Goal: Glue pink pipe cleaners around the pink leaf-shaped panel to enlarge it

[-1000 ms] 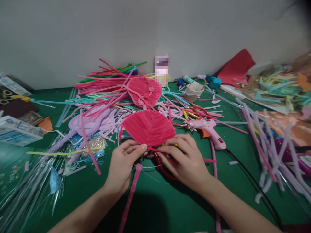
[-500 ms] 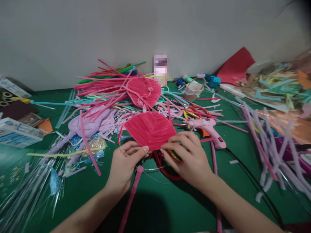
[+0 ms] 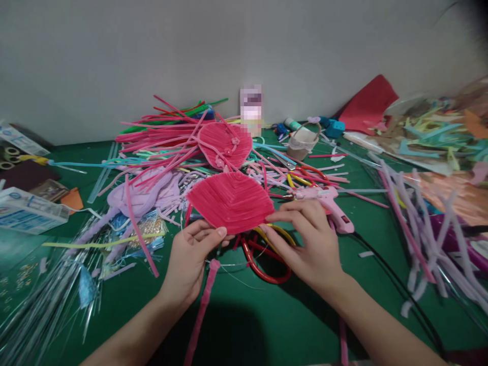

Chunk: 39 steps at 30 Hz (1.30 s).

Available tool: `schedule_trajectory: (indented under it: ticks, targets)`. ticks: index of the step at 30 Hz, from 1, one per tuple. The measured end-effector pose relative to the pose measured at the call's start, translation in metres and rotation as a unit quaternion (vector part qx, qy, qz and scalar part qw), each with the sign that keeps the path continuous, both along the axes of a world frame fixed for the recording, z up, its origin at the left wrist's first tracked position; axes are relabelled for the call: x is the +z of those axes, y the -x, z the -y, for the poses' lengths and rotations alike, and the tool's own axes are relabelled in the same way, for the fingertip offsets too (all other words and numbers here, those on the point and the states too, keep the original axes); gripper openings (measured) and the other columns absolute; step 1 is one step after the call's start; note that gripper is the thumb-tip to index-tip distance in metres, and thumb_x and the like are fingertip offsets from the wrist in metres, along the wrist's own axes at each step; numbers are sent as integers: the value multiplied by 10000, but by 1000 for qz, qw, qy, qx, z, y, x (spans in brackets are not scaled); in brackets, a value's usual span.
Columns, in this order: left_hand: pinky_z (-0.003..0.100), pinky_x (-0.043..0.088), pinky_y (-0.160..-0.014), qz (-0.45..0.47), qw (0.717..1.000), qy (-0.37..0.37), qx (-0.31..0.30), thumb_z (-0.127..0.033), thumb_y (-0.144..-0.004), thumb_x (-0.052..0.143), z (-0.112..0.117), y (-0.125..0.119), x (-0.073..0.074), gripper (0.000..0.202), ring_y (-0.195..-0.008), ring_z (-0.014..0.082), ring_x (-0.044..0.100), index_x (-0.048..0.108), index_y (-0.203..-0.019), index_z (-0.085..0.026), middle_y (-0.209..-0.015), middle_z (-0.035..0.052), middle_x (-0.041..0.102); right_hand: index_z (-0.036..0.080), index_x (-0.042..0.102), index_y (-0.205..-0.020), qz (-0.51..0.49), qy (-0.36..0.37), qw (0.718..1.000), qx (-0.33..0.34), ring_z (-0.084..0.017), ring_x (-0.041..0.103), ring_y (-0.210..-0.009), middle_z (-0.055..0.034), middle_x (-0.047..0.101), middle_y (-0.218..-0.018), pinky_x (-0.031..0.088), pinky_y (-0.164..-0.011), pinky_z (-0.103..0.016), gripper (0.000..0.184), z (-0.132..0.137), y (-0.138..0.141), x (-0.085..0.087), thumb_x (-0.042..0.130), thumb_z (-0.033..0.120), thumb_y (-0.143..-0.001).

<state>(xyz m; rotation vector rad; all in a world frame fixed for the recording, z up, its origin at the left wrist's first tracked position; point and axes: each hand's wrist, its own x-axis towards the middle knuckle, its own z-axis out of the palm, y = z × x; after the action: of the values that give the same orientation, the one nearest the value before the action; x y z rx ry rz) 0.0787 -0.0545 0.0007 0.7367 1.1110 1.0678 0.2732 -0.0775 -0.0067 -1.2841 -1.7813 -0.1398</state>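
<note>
A red fan-shaped panel of pipe cleaners laid side by side (image 3: 232,201) is held up over the table. My left hand (image 3: 190,251) pinches its lower left edge, thumb on the front. At the lower right corner, my right hand (image 3: 307,239) grips the panel between thumb and fingers. Below it lie red-handled scissors (image 3: 269,279), partly hidden by the hand. A pink wrapped stick (image 3: 202,310) slants down beside my left hand. Behind the panel rests a rounded red pipe-cleaner piece with small flowers (image 3: 224,144).
On the right lies a pink glue gun (image 3: 324,198) with a black cord. A small basket (image 3: 303,142) stands at the back. Lilac pipe cleaners (image 3: 415,218) are heaped at the right, a lilac fan shape (image 3: 145,190) at the left, on the green table (image 3: 305,330).
The panel has shifted slightly left and up, its right end showing more. My right hand has moved a little right, and more of the scissors' red handle is visible.
</note>
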Motion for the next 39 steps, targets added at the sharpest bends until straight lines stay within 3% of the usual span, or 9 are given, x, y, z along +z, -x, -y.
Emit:
schedule_trajectory:
  ticks: [7, 12, 17, 24, 33, 36, 39]
  targets:
    - [178, 547, -666, 7, 1000, 0, 13, -167, -660, 815, -3, 3, 2, 162, -650, 110, 691, 666, -713, -131, -661, 9, 729, 230, 654, -883, -67, 24, 995, -71, -219, 590, -877, -49, 620, -863, 479, -774, -390, 43, -2, -9, -1, 657, 233, -840]
    - [166, 546, -678, 15, 1000, 1, 6, -165, -672, 810, -4, 5, 2, 146, -653, 102, 695, 673, -716, -136, -662, 4, 732, 220, 684, -911, -100, 59, 992, -49, -164, 600, -730, -30, 666, -819, 504, -656, -310, 71, -2, -8, 1, 644, 233, -854]
    - [165, 548, -671, 22, 1000, -1, 6, -166, -670, 813, -3, 6, 2, 139, -650, 104, 698, 688, -722, -138, -664, 2, 733, 212, 709, -904, -161, 116, 979, -51, -157, 670, -681, -19, 743, -832, 559, -673, -296, 105, 0, -5, 0, 639, 275, -857]
    - [175, 555, -650, 23, 999, -15, 16, -177, -650, 823, -1, 5, 4, 164, -627, 102, 686, 727, -780, -148, -711, 15, 758, 243, 726, -988, -307, 186, 933, 4, -219, 731, -806, -31, 762, -946, 623, -729, -353, 208, 2, 3, 2, 699, 324, -798]
    - [231, 557, -605, -7, 996, -79, 41, -214, -610, 837, 3, 4, 15, 196, -586, 144, 682, 751, -787, -208, -687, -4, 753, 253, 752, -876, -483, 262, 831, 88, -211, 738, -761, -16, 769, -837, 624, -700, -319, 162, 0, 7, 11, 742, 363, -758]
    - [241, 560, -602, -13, 995, -91, 40, -221, -614, 835, 5, 4, 16, 196, -603, 160, 690, 754, -792, -229, -692, -4, 757, 247, 752, -837, -496, 279, 816, 102, -204, 732, -742, -19, 766, -816, 615, -689, -313, 147, 0, 8, 10, 728, 376, -771]
    - [253, 562, -605, -20, 995, -95, 37, -232, -616, 837, 6, 5, 16, 202, -628, 178, 699, 753, -800, -234, -701, 1, 760, 238, 747, -789, -493, 275, 820, 99, -184, 719, -675, -13, 756, -753, 606, -648, -292, 132, 0, 10, 12, 713, 365, -782]
